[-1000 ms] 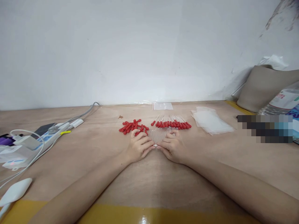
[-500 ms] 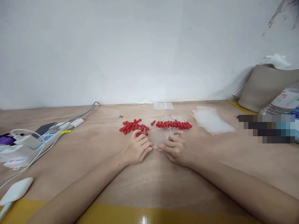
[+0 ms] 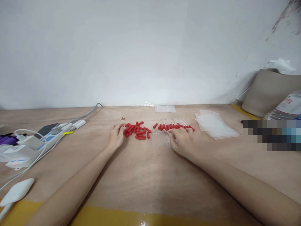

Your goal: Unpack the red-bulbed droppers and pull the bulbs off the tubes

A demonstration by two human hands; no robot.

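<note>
Several red rubber dropper bulbs [image 3: 134,128] lie in a loose pile on the wooden table. At the pile's left side is my left hand [image 3: 116,135], its fingers extended and its fingertips against the outermost bulbs. No bulb shows lifted in it. My right hand [image 3: 182,139] pinches a thin clear glass tube [image 3: 167,132], which points up and to the left. Below that hand lies a row of similar clear tubes [image 3: 160,141], partly covered by my fingers. Behind, a row of finished-looking droppers with red bulbs [image 3: 162,126] has its clear stems pointing at the wall.
Clear plastic bags [image 3: 215,125] lie stacked on the right, and a small zip bag [image 3: 166,109] is by the wall. A power strip [image 3: 48,139] with chargers and cables occupies the left. A grey container [image 3: 265,92] and a plastic bottle [image 3: 288,105] stand far right.
My left hand has left the clear tubes and moved left to the bulb pile. My right hand has shifted slightly right and up and now has a glass tube raised between its fingers.
</note>
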